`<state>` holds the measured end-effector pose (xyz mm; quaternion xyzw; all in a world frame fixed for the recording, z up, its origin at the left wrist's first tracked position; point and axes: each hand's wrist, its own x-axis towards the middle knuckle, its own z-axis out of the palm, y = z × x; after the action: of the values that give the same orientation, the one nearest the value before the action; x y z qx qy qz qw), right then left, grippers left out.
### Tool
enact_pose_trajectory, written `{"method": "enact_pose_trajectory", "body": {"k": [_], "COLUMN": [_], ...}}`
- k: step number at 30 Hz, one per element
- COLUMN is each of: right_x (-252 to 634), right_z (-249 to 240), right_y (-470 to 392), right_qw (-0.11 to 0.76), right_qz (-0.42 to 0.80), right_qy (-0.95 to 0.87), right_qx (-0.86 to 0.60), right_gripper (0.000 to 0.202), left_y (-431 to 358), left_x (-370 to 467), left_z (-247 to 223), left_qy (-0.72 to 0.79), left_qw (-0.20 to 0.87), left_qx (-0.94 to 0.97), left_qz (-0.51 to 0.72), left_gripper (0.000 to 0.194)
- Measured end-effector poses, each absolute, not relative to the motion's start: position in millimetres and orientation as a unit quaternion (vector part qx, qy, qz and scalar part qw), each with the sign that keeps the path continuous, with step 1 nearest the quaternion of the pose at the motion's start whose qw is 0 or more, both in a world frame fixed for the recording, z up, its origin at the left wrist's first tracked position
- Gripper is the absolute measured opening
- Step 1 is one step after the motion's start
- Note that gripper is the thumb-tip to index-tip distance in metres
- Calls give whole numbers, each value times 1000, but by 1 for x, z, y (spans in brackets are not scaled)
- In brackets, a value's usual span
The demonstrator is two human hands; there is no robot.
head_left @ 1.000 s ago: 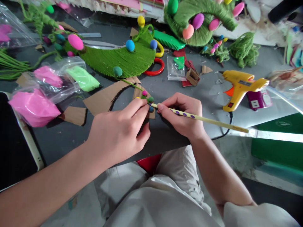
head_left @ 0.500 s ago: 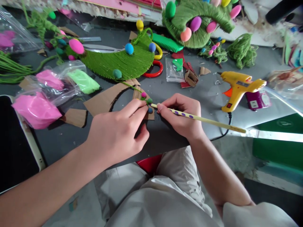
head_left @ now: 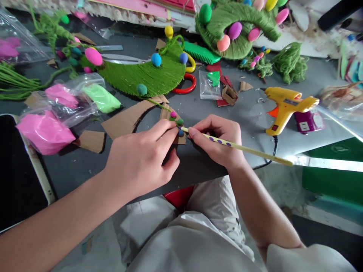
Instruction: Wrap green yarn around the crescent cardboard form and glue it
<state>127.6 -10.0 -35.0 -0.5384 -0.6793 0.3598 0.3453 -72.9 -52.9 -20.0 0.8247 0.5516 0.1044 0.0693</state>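
Observation:
My right hand [head_left: 218, 139] grips a thin pale yellow stick [head_left: 246, 149] with purple dots, held like a pen. Its tip touches a cluster of small coloured balls [head_left: 179, 122] on a green strand [head_left: 157, 104]. My left hand [head_left: 141, 155] has its fingertips closed on the near end of that cluster, partly hiding it. Beneath the balls lies a cardboard piece [head_left: 181, 139]. Just beyond is a crescent wrapped in green yarn [head_left: 133, 77], with blue, teal, yellow and pink balls on it.
A yellow glue gun [head_left: 285, 107] lies to the right. Red-and-yellow-handled scissors [head_left: 185, 87] sit partly beneath the crescent. Bags of pink clay [head_left: 47, 132] and green clay [head_left: 102, 98] are on the left, beside a dark-screened tablet [head_left: 19, 170]. A green comb [head_left: 201, 53] lies farther back.
The stick has tilted slightly, its back end lower and its tip a little lower among the balls. My left hand stays in place.

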Motion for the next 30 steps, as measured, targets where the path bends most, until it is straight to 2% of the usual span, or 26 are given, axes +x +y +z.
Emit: {"method": "enact_pose_trajectory", "body": {"k": [5, 10, 17, 20, 23, 30], "right_x": [128, 128, 135, 132, 123, 111], "right_z": [-35, -37, -31, -28, -29, -30], "right_y": [-10, -6, -22, -46, -61, -58], "right_qw": [348, 419, 453, 438, 437, 414], "right_qz": [369, 375, 381, 401, 419, 356], "right_qy": [-671, -623, -614, -609, -573, -612], "right_qx": [-540, -544, -523, -526, -552, -571], "right_gripper": [16, 19, 12, 10, 15, 15], "left_y": [-51, -43, -34, -34, -34, -34], "left_x": [-75, -79, -84, -86, -87, -88], "left_z": [-18, -15, -15, -16, -17, -16], "left_qy": [552, 532, 517, 505, 501, 501], "left_qw": [82, 125, 178, 191, 194, 187], "left_qx": [822, 828, 823, 826, 827, 829], "left_qz": [115, 123, 154, 161, 166, 167], "left_gripper": [39, 36, 42, 45, 43, 39]}}
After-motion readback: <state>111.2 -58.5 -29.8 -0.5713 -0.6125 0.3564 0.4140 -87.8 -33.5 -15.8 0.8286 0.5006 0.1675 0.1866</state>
